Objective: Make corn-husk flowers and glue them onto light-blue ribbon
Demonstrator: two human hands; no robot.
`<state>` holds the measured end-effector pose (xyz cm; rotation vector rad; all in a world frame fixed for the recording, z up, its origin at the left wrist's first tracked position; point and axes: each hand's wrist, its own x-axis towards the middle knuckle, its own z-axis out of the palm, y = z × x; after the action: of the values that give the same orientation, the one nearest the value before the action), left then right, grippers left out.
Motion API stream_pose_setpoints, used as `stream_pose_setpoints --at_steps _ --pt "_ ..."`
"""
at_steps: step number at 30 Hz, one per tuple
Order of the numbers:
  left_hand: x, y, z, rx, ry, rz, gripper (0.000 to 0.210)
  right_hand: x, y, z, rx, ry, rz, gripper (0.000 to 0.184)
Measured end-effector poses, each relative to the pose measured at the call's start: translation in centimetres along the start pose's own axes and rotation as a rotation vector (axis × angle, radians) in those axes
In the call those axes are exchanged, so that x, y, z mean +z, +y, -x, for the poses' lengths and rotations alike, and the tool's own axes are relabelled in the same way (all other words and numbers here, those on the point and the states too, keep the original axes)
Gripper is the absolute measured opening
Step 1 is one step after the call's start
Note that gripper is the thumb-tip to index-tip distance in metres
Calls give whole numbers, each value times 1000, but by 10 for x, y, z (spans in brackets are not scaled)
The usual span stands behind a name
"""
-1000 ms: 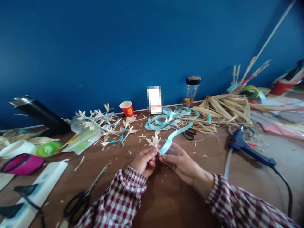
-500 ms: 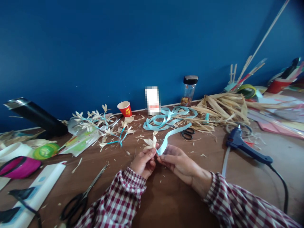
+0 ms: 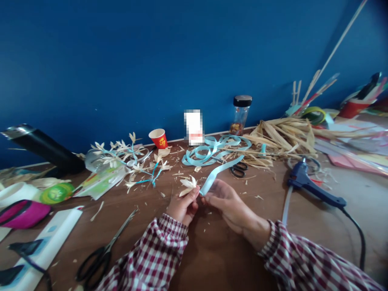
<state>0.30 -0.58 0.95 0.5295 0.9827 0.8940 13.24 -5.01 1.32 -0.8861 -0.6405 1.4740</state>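
Between the thumb and fingers of my left hand [image 3: 184, 205] is the base of a cream husk flower [image 3: 189, 185], its petals pointing up and left. My right hand [image 3: 228, 206] pinches a light blue ribbon [image 3: 216, 171] close to the flower's base, where the ribbon meets the left fingertips. The ribbon runs up and right from the hands toward a loose coil [image 3: 198, 157] on the table. Whether the ribbon is wound round the stem is hidden by my fingers. Finished-looking flower sprigs with blue-wrapped stems [image 3: 153, 179] lie to the left.
Black-handled scissors [image 3: 101, 252] lie at the left front, beside a power strip [image 3: 50, 238]. A blue glue gun [image 3: 313, 188] with its cord rests on the right. Behind are a red paper cup [image 3: 159, 139], a lidded jar [image 3: 241, 115], dry husks [image 3: 283, 135] and smaller scissors [image 3: 239, 169].
The flower has tipped slightly to the left in my left hand. The ribbon by my right fingers has turned, showing more of its flat side. Both hands stay close together.
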Motion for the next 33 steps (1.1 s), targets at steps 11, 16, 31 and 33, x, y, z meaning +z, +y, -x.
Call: stream_pose_setpoints --at_steps 11,16,31,33 --pt "6 -3 3 48 88 -21 23 -3 7 -3 -125 15 214 36" --pt "7 -5 1 8 126 -7 9 -5 11 -3 -164 23 268 38" --pt "3 -4 3 -21 65 65 7 -4 11 -4 -129 29 179 29" --pt "0 -2 2 -52 -31 87 9 -2 7 -2 -85 46 93 31"
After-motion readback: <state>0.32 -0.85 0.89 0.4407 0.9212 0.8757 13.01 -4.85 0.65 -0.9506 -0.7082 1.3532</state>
